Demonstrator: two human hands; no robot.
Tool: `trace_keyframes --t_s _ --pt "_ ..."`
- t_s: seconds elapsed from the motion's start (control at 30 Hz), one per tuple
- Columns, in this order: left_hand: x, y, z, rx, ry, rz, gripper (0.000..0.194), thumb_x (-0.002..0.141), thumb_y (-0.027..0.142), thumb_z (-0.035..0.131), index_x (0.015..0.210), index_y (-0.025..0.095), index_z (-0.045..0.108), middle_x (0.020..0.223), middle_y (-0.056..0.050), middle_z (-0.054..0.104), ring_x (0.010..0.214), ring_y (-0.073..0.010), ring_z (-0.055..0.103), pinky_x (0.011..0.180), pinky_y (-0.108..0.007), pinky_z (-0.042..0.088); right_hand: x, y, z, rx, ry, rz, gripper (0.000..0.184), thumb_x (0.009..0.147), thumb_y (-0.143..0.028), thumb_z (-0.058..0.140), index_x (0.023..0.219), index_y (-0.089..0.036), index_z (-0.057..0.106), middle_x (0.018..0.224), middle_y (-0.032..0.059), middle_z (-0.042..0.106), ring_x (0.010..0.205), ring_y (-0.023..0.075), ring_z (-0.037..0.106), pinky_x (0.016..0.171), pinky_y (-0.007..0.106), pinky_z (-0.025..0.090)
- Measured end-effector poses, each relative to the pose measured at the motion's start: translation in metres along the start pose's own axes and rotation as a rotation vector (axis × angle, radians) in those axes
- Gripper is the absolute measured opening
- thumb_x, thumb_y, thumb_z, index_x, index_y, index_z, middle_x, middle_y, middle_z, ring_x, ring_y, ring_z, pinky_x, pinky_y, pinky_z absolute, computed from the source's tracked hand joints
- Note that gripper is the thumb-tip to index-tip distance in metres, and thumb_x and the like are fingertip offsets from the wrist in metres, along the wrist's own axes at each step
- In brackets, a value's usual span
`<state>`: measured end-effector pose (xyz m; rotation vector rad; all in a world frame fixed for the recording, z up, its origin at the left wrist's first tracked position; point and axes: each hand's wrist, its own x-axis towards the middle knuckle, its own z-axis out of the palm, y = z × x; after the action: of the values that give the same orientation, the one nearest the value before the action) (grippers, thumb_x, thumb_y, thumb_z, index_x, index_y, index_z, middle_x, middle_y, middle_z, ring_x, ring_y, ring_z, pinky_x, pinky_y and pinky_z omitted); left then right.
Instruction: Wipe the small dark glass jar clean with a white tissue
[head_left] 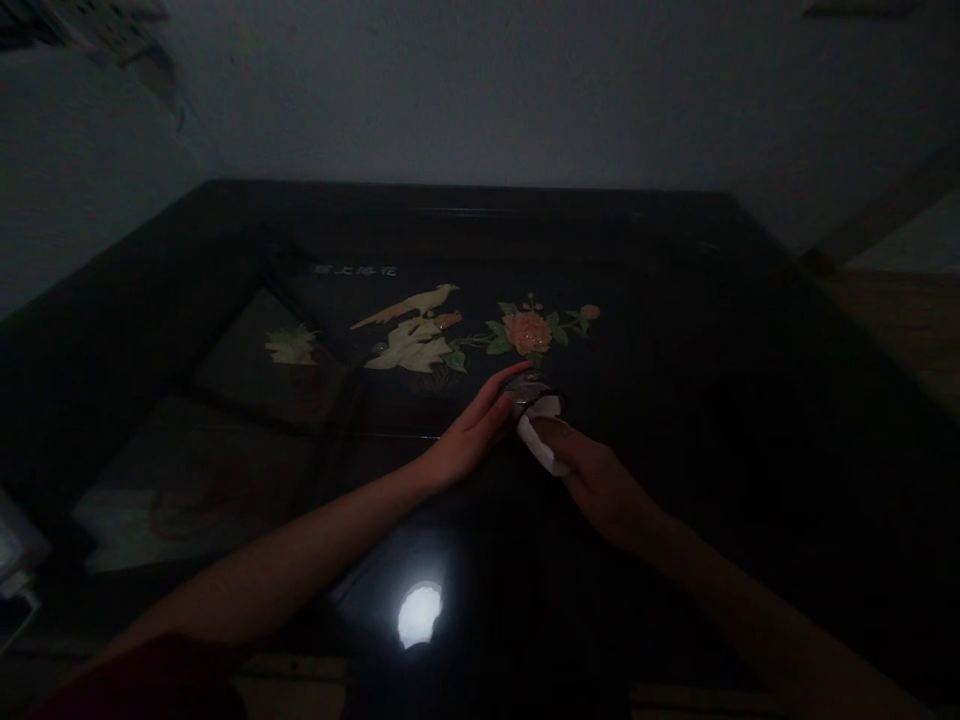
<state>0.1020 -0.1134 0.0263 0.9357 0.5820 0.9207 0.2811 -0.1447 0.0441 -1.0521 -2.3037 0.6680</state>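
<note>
The scene is dim. My left hand [474, 430] reaches forward over a black lacquered table [675, 330], fingers stretched and pressed against a small dark shiny object [534, 388]. My right hand [596, 478] is closed around a white cloth or tissue [541, 440] that touches the same object. I cannot make out what the dark object is. Both hands meet just below the table's inlaid flower picture.
The tabletop carries an inlaid bird [409, 305], an orange flower [527, 331] and a short line of characters [354, 270]. A bright light reflection [419, 614] shows on the glossy near surface. A pale wall [487, 100] stands behind. Wooden floor [907, 330] lies right.
</note>
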Motion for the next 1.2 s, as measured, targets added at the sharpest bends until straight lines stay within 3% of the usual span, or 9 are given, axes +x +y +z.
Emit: trace_keyframes --t_s 0.13,0.2,0.47,0.6,0.67,0.73,0.87,1.03,1.2 --pt "-0.001 0.001 0.0 0.023 0.019 0.011 0.048 0.092 0.041 0.048 0.136 0.026 0.04 0.133 -0.008 0.052 0.119 -0.024 0.051 0.1 -0.036 0.037 -0.001 0.001 0.004 0.131 0.038 0.079 0.052 0.084 -0.007 0.037 0.133 -0.02 0.05 0.127 0.0091 0.062 0.118 0.0233 0.057 0.098 0.044 0.047" --pt "-0.001 -0.001 0.0 0.034 0.03 0.038 0.047 0.091 0.041 0.049 0.135 0.026 0.042 0.133 -0.007 0.052 0.119 -0.0241 0.05 0.1 -0.036 0.038 -0.001 0.004 0.006 0.097 0.032 0.047 0.051 0.085 -0.008 0.037 0.133 -0.019 0.05 0.127 0.0102 0.061 0.119 0.023 0.056 0.098 0.043 0.047" --pt "0.002 -0.004 0.002 0.065 0.123 0.082 0.047 0.087 0.047 0.053 0.127 0.024 0.049 0.125 -0.007 0.057 0.109 -0.0235 0.054 0.089 -0.036 0.045 0.007 0.009 -0.011 -0.547 -0.032 -0.23 0.04 0.084 -0.002 0.044 0.117 -0.016 0.062 0.12 0.0115 0.066 0.115 0.023 0.058 0.093 0.042 0.048" --pt "0.006 0.002 -0.008 0.23 0.134 0.151 0.047 0.086 0.048 0.054 0.126 0.022 0.052 0.128 -0.008 0.056 0.114 -0.0246 0.052 0.095 -0.037 0.042 0.018 0.009 -0.017 -0.706 -0.051 -0.331 0.032 0.087 -0.006 0.046 0.113 -0.014 0.063 0.119 0.0118 0.066 0.11 0.0238 0.061 0.088 0.04 0.049" --pt "0.009 0.003 -0.015 0.281 0.165 0.199 0.048 0.087 0.05 0.052 0.125 0.021 0.053 0.127 -0.008 0.056 0.116 -0.025 0.051 0.096 -0.037 0.042 0.022 0.01 -0.015 -0.71 -0.042 -0.345 0.033 0.088 -0.006 0.045 0.116 -0.012 0.062 0.12 0.0126 0.066 0.111 0.0241 0.06 0.085 0.04 0.05" --pt "0.012 0.002 -0.021 0.262 0.192 0.171 0.05 0.087 0.053 0.049 0.127 0.022 0.051 0.126 -0.009 0.056 0.111 -0.0258 0.053 0.085 -0.036 0.047 0.024 0.012 -0.009 -0.677 -0.029 -0.328 0.034 0.089 -0.006 0.043 0.119 -0.011 0.06 0.119 0.0137 0.065 0.113 0.0242 0.059 0.085 0.04 0.051" --pt "0.015 0.0 -0.023 0.202 0.212 0.101 0.051 0.086 0.055 0.049 0.126 0.024 0.049 0.127 -0.008 0.056 0.107 -0.0265 0.055 0.072 -0.033 0.051 0.022 0.017 0.007 -0.482 0.056 -0.28 0.04 0.091 -0.006 0.036 0.126 -0.009 0.054 0.123 0.0145 0.063 0.118 0.0215 0.056 0.096 0.04 0.049" --pt "0.014 0.002 -0.021 0.223 0.197 0.088 0.05 0.086 0.054 0.05 0.127 0.024 0.05 0.128 -0.007 0.057 0.114 -0.0277 0.053 0.084 -0.037 0.049 0.016 0.025 0.019 -0.252 0.105 -0.287 0.047 0.088 -0.007 0.032 0.133 -0.009 0.047 0.128 0.0154 0.059 0.123 0.0204 0.052 0.098 0.042 0.049" --pt "0.012 0.004 -0.019 0.244 0.195 0.108 0.048 0.088 0.052 0.049 0.126 0.022 0.051 0.128 -0.008 0.057 0.119 -0.0273 0.05 0.099 -0.04 0.04 0.017 0.03 0.012 -0.423 0.096 -0.343 0.042 0.088 -0.004 0.033 0.123 -0.01 0.056 0.123 0.0141 0.063 0.118 0.02 0.057 0.094 0.038 0.051"
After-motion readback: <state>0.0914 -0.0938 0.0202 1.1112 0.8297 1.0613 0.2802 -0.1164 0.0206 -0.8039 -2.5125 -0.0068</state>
